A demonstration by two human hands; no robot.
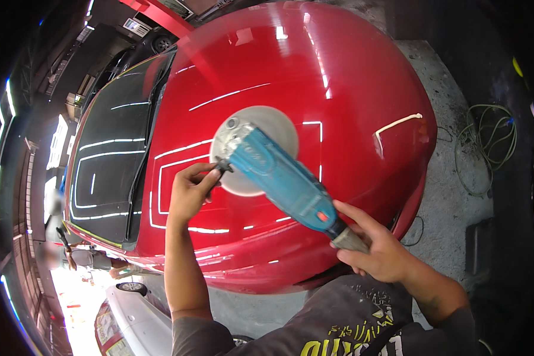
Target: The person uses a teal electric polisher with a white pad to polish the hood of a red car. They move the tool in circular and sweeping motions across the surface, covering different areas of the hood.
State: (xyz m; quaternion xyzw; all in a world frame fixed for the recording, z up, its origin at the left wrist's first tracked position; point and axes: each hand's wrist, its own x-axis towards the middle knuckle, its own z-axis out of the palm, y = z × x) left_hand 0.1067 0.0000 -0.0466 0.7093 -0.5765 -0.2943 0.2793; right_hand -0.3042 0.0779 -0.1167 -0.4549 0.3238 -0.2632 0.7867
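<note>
A teal polisher (282, 172) lies slantwise over the red car hood (356, 77), its round white pad (282, 121) against the paint. My left hand (193, 187) is closed on the dark side handle near the metal head. At the rear end, my right hand (374, 243) wraps round the grey grip, with the index finger stretched along the body. A small orange-red part shows on the polisher close to that hand. What the palm-side fingers of my right hand do is partly hidden. Straight light reflections run across the glossy hood.
The windshield (110, 148) with its wipers lies to the left of the hood. A coiled hose (486, 145) rests on the concrete floor at right. A silver car (136, 317) stands at lower left, near another person (92, 258). A red post (160, 15) rises at the top.
</note>
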